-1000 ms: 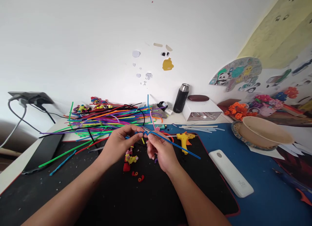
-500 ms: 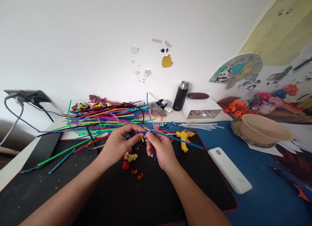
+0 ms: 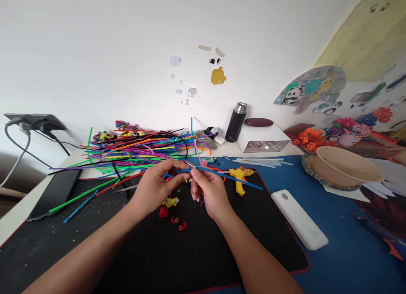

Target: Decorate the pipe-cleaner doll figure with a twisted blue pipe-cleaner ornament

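A blue pipe cleaner runs between my two hands above the black mat. My left hand pinches its bunched, twisted end between thumb and fingers. Close beside it, my right hand grips the same pipe cleaner, whose straight tail sticks out to the right. Below my hands lie a small yellow figure, a red fuzzy piece and small red curled pieces. My fingers partly hide the twisted end.
Many coloured pipe cleaners are heaped at the back left. A yellow glue gun lies right of my hands, near glue sticks. Further right are a white power bank and a beige bowl. A black thermos stands behind.
Both hands stay close together on the blue pipe cleaner. Its tail has shifted very slightly, and the camera view has tilted a little. At the far right edge a blurred hand-like shape has appeared.
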Available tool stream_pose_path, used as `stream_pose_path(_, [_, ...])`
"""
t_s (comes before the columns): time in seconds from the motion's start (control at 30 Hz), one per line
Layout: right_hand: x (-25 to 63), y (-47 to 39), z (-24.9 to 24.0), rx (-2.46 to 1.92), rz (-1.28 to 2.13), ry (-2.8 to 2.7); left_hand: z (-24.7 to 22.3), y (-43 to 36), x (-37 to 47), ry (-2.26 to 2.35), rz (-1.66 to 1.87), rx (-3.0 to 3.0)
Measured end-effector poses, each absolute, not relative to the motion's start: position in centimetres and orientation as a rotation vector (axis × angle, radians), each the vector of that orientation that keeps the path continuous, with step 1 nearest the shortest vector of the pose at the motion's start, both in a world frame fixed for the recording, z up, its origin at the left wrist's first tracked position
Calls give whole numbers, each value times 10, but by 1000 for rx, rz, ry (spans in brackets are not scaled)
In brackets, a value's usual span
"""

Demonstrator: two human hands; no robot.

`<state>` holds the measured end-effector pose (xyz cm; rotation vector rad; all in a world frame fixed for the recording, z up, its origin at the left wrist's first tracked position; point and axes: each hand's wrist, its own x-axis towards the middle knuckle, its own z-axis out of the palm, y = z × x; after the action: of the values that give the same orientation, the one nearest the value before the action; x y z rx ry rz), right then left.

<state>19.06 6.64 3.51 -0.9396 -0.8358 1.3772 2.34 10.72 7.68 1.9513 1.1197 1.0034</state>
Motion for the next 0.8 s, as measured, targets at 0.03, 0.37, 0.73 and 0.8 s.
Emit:
stream_pose_path(0.03, [191,66,35,-941,1382,-837,78,107,23,1106,1002,1925])
stream_pose_path(0.37, [191,65,36,-961,1390,-909,83,111,25,921,933,1509])
stream_pose_path(0.73, [190,64,34,-964,1393,-920,77,111,28,855,993,1299])
stream_pose_path(0.8, [190,65,34,-959,1398,-923,76,112,27,843,993,1311])
